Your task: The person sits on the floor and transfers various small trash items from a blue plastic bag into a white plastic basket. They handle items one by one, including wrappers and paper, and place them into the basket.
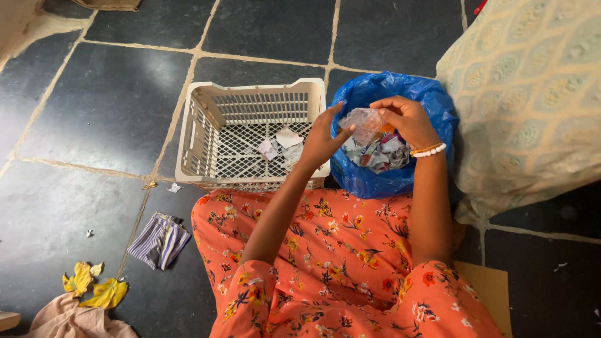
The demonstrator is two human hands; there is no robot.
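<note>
Right now both hands meet over the blue plastic bag (375, 94): the left hand (322, 139) and the right hand (407, 119) pinch a crumpled clear wrapper (364, 122) between them, fingers (341, 111) closed narrow on its edges. The wrapper sits just above the bag's open mouth, right over the scrap pile (379, 153) inside.

Handling guess: the wrapper looks very light, thin and crinkly, soft with no stiffness, likely a bit slick, so a fingertip pinch at a crumpled edge or corner seems the place to hold; it could tear or slip if pulled hard.

Counts: one wrapper in hand, one blue bag, one cream plastic basket (206, 112) just left of the bag with a few paper scraps (278, 145) on its mesh bottom (three or four, hard to count). Well left of the bag, on the dark stone floor (106, 100), lie one striped cloth piece (159, 239) and two yellow dried leaves (94, 285). One beaded bracelet (429, 150) on the right wrist. A patterned cream fabric (532, 94) touches the bag's right side.
</note>
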